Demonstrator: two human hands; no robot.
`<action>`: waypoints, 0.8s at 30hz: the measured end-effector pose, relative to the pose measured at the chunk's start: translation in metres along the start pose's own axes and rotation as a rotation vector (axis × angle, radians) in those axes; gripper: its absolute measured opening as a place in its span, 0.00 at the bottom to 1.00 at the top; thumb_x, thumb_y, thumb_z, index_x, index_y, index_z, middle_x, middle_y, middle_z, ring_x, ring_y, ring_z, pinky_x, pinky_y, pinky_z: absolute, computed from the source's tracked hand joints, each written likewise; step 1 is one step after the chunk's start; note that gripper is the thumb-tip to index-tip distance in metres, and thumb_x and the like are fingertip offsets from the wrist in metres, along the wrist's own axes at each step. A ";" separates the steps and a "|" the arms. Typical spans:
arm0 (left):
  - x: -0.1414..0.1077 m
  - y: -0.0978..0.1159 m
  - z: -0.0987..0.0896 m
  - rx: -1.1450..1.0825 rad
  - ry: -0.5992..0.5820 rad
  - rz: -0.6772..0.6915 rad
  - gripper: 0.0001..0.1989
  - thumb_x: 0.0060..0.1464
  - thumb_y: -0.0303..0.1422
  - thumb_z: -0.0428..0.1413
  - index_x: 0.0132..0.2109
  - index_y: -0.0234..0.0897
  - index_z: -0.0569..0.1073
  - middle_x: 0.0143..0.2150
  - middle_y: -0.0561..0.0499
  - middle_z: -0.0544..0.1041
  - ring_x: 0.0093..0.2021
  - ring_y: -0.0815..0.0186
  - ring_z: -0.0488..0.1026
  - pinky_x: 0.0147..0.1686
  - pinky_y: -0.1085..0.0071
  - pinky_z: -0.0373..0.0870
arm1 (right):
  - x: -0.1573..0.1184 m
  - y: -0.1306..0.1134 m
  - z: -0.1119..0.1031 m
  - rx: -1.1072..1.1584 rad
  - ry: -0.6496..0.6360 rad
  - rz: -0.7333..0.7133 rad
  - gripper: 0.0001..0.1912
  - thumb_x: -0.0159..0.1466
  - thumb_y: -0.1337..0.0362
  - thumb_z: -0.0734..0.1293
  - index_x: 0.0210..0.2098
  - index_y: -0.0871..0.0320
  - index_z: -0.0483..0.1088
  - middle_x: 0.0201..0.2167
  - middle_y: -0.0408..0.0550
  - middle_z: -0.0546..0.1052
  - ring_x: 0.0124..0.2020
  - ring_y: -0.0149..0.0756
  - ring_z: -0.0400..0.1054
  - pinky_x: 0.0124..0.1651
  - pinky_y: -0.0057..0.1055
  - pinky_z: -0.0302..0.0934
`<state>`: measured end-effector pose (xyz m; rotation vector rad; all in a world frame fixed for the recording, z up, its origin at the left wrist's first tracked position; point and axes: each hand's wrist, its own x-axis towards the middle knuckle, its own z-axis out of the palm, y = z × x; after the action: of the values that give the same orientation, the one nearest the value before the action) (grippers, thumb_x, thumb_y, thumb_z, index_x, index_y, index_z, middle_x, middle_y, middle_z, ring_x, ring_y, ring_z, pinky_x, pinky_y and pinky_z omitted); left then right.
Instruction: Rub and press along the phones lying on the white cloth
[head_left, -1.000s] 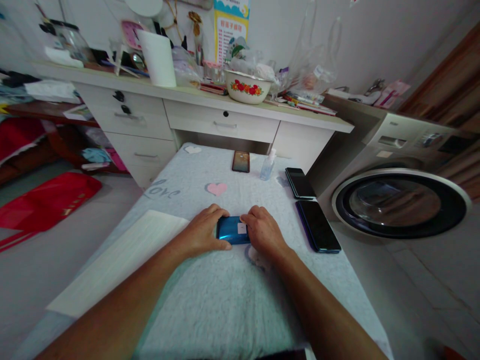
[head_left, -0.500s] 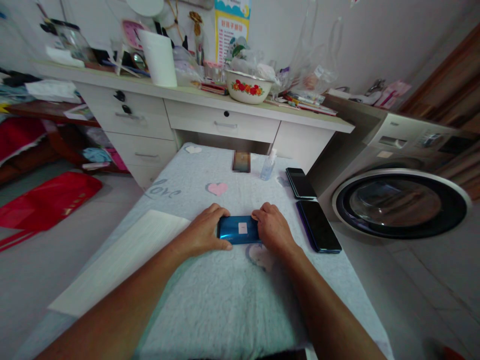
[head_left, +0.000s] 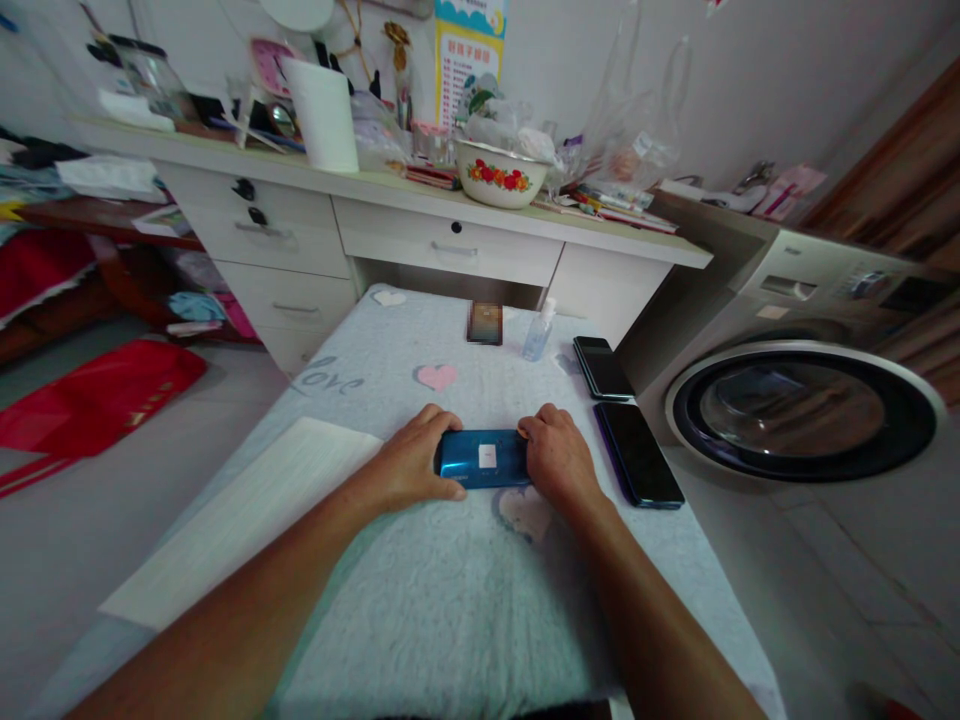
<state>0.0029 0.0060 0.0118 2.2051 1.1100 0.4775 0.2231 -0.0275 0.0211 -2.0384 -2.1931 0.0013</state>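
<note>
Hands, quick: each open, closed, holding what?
Left hand: closed on one end of the blue phone.
Right hand: curled at its other end; grip unclear.

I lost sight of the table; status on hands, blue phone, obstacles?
Left hand gripping blue phone; right hand at its other end. Phone's back faces up. Spray bottle stands apart from both hands.

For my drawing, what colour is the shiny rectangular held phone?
The phone is blue; see the head view.

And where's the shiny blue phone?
In the head view, the blue phone is near the middle, between the left hand and the right hand, just below the pink heart on the cloth.
</note>
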 end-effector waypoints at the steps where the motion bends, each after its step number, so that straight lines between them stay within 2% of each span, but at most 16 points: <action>1: 0.000 0.001 0.000 -0.003 0.002 -0.001 0.29 0.35 0.37 0.66 0.46 0.40 0.66 0.45 0.50 0.64 0.46 0.58 0.67 0.44 0.62 0.66 | 0.000 -0.002 0.001 0.008 0.003 -0.021 0.15 0.66 0.71 0.57 0.40 0.56 0.75 0.38 0.52 0.70 0.41 0.40 0.61 0.44 0.32 0.54; 16: -0.002 0.004 0.001 -0.021 0.038 0.027 0.30 0.35 0.35 0.66 0.47 0.42 0.65 0.45 0.51 0.63 0.46 0.58 0.66 0.45 0.62 0.66 | 0.001 -0.028 0.002 0.064 0.055 -0.201 0.15 0.66 0.69 0.57 0.44 0.52 0.73 0.40 0.49 0.70 0.42 0.40 0.60 0.44 0.32 0.53; 24: -0.002 0.002 0.003 -0.032 0.062 0.054 0.29 0.36 0.34 0.65 0.47 0.42 0.64 0.45 0.52 0.63 0.47 0.58 0.66 0.46 0.61 0.66 | 0.001 -0.024 -0.004 0.072 0.055 -0.170 0.16 0.64 0.71 0.58 0.44 0.54 0.74 0.38 0.50 0.70 0.41 0.39 0.59 0.47 0.33 0.53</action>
<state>0.0045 0.0020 0.0102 2.2106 1.0692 0.5868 0.1993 -0.0291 0.0275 -1.7880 -2.2900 0.0048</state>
